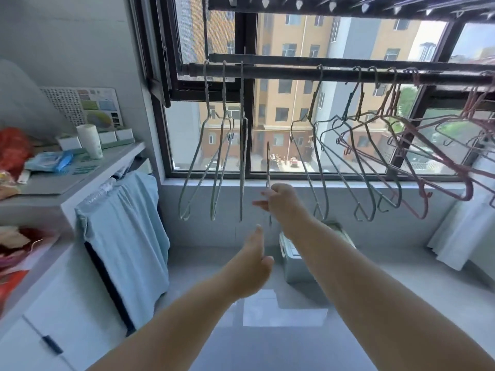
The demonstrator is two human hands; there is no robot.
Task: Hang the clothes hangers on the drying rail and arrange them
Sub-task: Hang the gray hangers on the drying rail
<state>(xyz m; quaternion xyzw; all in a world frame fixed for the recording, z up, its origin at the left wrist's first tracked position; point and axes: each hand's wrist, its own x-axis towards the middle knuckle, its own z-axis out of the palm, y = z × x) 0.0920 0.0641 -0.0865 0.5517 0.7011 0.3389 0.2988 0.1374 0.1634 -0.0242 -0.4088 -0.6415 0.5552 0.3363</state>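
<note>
The drying rail is dark brown-black. At 11 o'clock, three hangers are silver-grey, and the single hanger at centre is dull grey. Toward 2 o'clock come grey-green hangers, then pink hangers. At 8 o'clock, a pale blue cloth shows beside a white cabinet. At 9 o'clock is a red bag. Above it, a white board carries a pattern of small dots.

Two bare forearms, uncovered right down to the lower edge of the view. Bare left hand and bare right hand, smooth and unmarked. Short, pale, rounded fingernails on the visible fingertips. Slim wrists, broadening gradually toward the elbows. Right fingers slightly blurred.
</note>
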